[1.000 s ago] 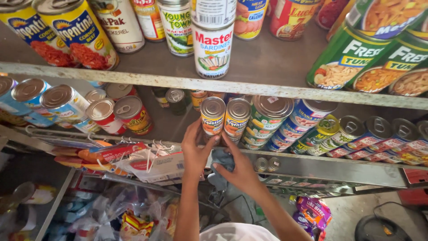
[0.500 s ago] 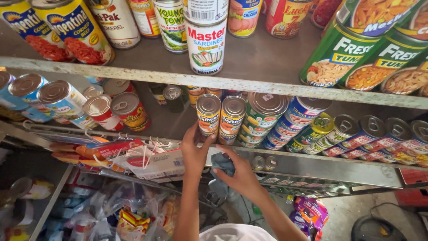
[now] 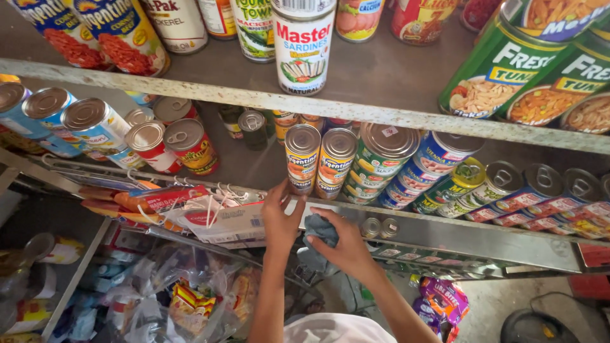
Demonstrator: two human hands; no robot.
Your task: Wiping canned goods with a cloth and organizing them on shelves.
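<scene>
My left hand (image 3: pixel 279 216) reaches up to the front edge of the middle shelf (image 3: pixel 445 230), fingers spread, its fingertips just below a tall orange-and-yellow can (image 3: pixel 302 157). A second matching can (image 3: pixel 335 161) stands beside it. My right hand (image 3: pixel 343 249) is closed around a crumpled grey-blue cloth (image 3: pixel 321 230), held just under the shelf edge and next to my left hand.
Stacked green-and-blue tins (image 3: pixel 381 162) and a row of blue-labelled cans (image 3: pixel 508 194) fill the shelf to the right. Red-and-yellow cans (image 3: pixel 190 145) lie left. A white can (image 3: pixel 304 47) stands on the upper shelf (image 3: pixel 190 89). Hanging packets (image 3: pixel 210 219) and bagged snacks (image 3: pixel 190 298) sit below.
My left hand has dropped from the orange-and-yellow can down to the shelf edge. My right hand has closed on the cloth and drawn slightly lower.
</scene>
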